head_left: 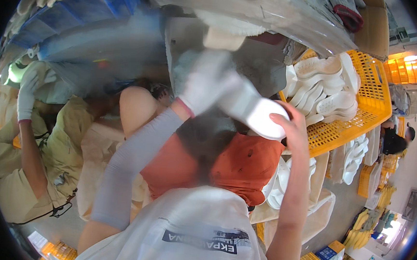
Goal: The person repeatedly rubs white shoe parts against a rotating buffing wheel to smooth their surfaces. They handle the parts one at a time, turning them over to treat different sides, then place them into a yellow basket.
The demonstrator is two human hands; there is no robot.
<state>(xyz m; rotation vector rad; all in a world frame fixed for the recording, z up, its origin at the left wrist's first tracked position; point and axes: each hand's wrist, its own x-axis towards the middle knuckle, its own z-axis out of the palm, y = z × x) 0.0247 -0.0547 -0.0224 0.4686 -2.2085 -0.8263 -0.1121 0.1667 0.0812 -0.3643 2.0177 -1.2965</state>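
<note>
Left hand, white-gloved, smeared by motion blur; finger positions unreadable, so its grip on the white shoe sole can't be judged. Sole's end toward that hand also blurred. Right hand: palm and most fingers hidden behind the sole's near end. Above the left hand, clear plastic sheeting veils whatever lies under it. Right of the right hand, the yellow crate hides the lower soles of its pile. Far below-right, small yellow and blue items too tiny to identify.

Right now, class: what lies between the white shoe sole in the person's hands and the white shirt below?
In the head view, an orange cloth lies between the white shoe sole and the white shirt.
</note>
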